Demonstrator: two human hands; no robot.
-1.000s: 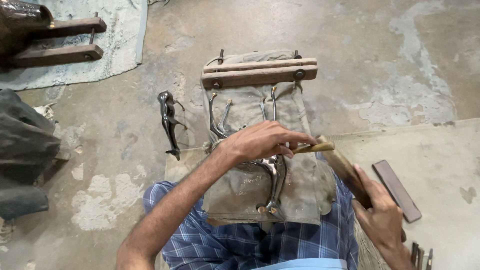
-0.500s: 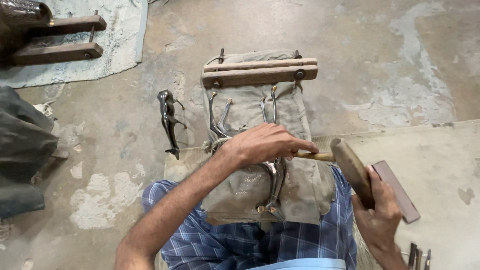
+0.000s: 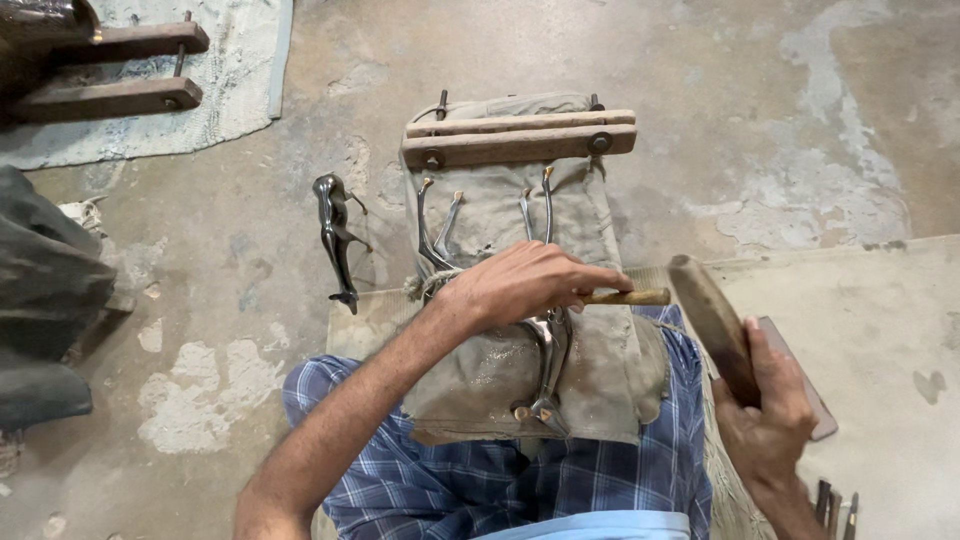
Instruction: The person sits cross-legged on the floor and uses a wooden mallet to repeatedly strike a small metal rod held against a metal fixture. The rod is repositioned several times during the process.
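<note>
Gripping a slim wooden-handled punch, the left hand is curled shut round its shaft, with the handle end sticking out toward three o'clock. That tool lies level across the grey-green canvas cloth draped over the person's lap, just above a curved, shiny metal tool whose tip points to six o'clock (whether the punch's working end touches this metal piece is hidden under the fingers). At three o'clock of the punch, close beside its free end but apart from it, the right hand is closed round the lower part of a dark, worn wooden mallet, its head tilted up toward eleven o'clock.

As I judge it, a blow landing off the narrow handle end could glance onto the left knuckles, since they sit so near that end. A loose hold could let the punch skid on the slack cloth.

Farther out, at twelve o'clock, two bolted wooden bars clamp the cloth's far edge, and a dark metal pincer-like tool lies on the concrete floor at ten o'clock.
</note>
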